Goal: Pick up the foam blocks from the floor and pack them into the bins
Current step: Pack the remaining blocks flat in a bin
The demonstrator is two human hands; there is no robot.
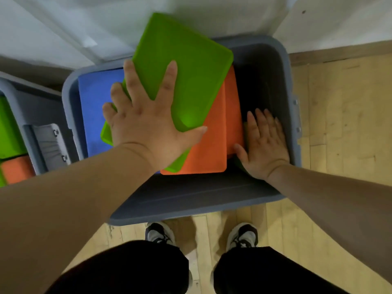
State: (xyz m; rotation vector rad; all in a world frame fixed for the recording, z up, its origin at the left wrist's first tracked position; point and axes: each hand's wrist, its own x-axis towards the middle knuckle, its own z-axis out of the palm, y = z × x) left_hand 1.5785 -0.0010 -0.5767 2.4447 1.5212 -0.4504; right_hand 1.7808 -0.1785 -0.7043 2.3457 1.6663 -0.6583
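Note:
A grey bin (284,66) stands on the floor in front of me. Inside it lie a blue foam block (95,107) at the left and an orange foam block (214,143) in the middle. My left hand (146,126) holds a green foam block (186,73) tilted over the bin, fingers spread across its top and thumb round its near edge. A second green block (106,134) shows just under that hand. My right hand (263,143) reaches flat into the bin's right side, fingers straight, touching the orange block's right edge.
A second grey bin (31,102) at the left holds green (8,128) and orange (17,168) blocks. A white wall runs behind both bins. Wooden floor (343,124) lies to the right, and my two shoes (201,236) stand just before the bin.

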